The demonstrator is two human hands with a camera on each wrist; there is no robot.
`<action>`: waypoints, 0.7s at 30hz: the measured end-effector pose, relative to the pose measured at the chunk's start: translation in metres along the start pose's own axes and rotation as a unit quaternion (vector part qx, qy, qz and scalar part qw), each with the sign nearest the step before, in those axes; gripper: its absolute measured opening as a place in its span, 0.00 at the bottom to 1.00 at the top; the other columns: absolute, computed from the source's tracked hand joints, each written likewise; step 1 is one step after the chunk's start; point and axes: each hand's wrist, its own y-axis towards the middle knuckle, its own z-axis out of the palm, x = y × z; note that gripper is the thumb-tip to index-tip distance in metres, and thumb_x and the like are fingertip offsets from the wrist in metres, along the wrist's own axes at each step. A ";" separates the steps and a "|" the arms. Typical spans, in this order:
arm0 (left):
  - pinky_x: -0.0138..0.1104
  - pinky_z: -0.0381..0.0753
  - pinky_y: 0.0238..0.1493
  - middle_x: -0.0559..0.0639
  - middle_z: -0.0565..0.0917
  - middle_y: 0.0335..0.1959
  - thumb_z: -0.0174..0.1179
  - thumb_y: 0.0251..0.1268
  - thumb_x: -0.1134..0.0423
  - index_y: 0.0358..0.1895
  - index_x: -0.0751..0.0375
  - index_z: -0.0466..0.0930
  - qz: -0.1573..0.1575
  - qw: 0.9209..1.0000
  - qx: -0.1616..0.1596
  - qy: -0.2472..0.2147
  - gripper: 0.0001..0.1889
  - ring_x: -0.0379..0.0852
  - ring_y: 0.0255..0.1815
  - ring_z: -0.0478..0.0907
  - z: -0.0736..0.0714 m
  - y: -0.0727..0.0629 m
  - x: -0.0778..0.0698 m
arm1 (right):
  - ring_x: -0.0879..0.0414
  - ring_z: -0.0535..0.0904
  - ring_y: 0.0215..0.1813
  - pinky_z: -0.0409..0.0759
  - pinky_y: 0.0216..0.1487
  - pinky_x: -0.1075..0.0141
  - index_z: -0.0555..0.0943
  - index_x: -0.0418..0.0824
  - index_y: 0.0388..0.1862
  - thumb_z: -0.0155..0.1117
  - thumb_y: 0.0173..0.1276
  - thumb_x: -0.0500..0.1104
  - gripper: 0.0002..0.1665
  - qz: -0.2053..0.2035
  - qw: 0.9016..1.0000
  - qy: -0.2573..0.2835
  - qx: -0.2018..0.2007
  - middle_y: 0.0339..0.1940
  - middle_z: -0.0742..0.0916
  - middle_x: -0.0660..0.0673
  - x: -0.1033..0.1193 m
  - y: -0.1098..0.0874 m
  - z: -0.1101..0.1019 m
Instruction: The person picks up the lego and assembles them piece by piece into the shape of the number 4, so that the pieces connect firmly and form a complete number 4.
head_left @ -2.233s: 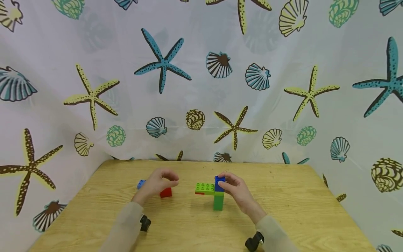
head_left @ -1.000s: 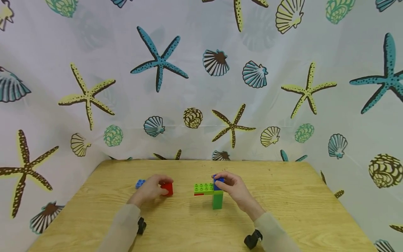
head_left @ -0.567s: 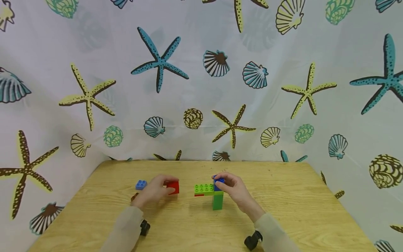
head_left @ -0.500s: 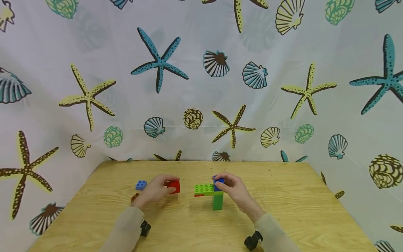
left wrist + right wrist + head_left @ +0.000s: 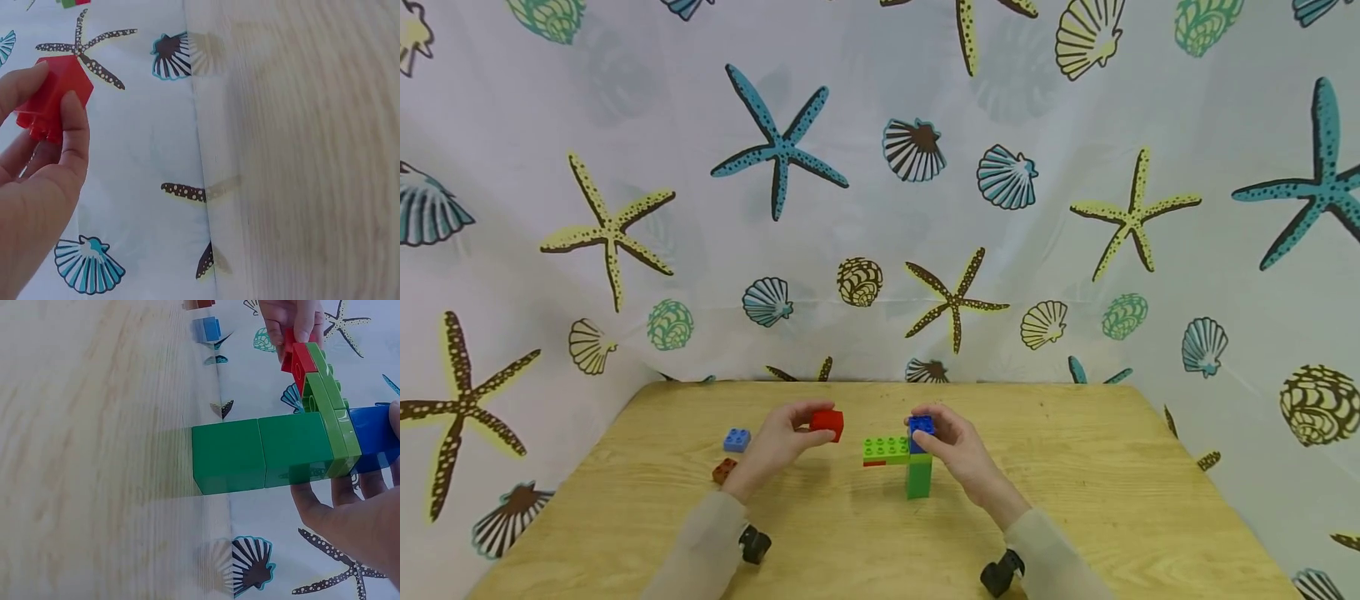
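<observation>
My left hand (image 5: 784,433) pinches a red building brick (image 5: 827,423) between thumb and fingers, lifted over the table to the left of the built structure. In the left wrist view, studs of this red brick (image 5: 53,94) show at its lower side. My right hand (image 5: 962,454) grips the blue brick (image 5: 921,427) on top of the structure. Beneath that brick a lime-green plate (image 5: 886,450) juts out leftward, with a small red piece (image 5: 301,365) under its far end. Two stacked green bricks (image 5: 228,456) form the column standing on the table.
A light blue brick (image 5: 737,440) and a brownish-orange brick (image 5: 725,471) lie on the wooden table (image 5: 1037,500) left of my left hand. A white curtain (image 5: 880,225) printed with shells and starfish surrounds the back and sides.
My left hand has come down on the red brick, taken hold of it, lifted it and carried it right toward the structure. My right hand keeps its grip on the blue brick.
</observation>
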 end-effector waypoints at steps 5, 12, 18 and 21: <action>0.40 0.82 0.54 0.57 0.82 0.57 0.71 0.57 0.64 0.62 0.57 0.77 -0.007 0.999 -0.017 -0.028 0.27 0.52 0.55 0.79 0.004 0.000 -0.004 | 0.41 0.70 0.70 0.75 0.65 0.58 0.71 0.39 0.68 0.62 0.72 0.44 0.28 0.012 1.000 0.002 -0.007 0.67 0.77 0.35 -0.001 0.000 0.001; 0.37 0.82 0.49 0.55 0.84 0.53 0.70 0.59 0.62 0.61 0.56 0.79 -0.003 0.998 -0.025 -0.055 0.25 0.49 0.50 0.81 0.008 -0.003 -0.008 | 0.50 0.75 0.65 0.72 0.68 0.51 0.73 0.40 0.66 0.63 0.71 0.47 0.28 0.029 1.000 -0.005 -0.007 0.68 0.76 0.33 -0.002 0.000 0.002; 0.40 0.84 0.50 0.61 0.78 0.57 0.67 0.62 0.63 0.67 0.57 0.72 0.010 0.994 0.025 -0.108 0.29 0.53 0.52 0.83 0.011 -0.001 -0.010 | 0.51 0.75 0.65 0.67 0.70 0.45 0.72 0.39 0.66 0.62 0.72 0.48 0.27 0.027 1.000 -0.003 -0.002 0.66 0.78 0.35 -0.003 0.002 -0.001; 0.42 0.83 0.53 0.61 0.77 0.59 0.69 0.61 0.61 0.67 0.58 0.71 0.005 0.994 0.023 -0.107 0.31 0.54 0.53 0.82 0.013 -0.001 -0.012 | 0.50 0.75 0.65 0.67 0.70 0.45 0.73 0.40 0.65 0.62 0.71 0.49 0.27 0.027 1.000 -0.004 0.000 0.65 0.79 0.36 -0.001 0.002 -0.002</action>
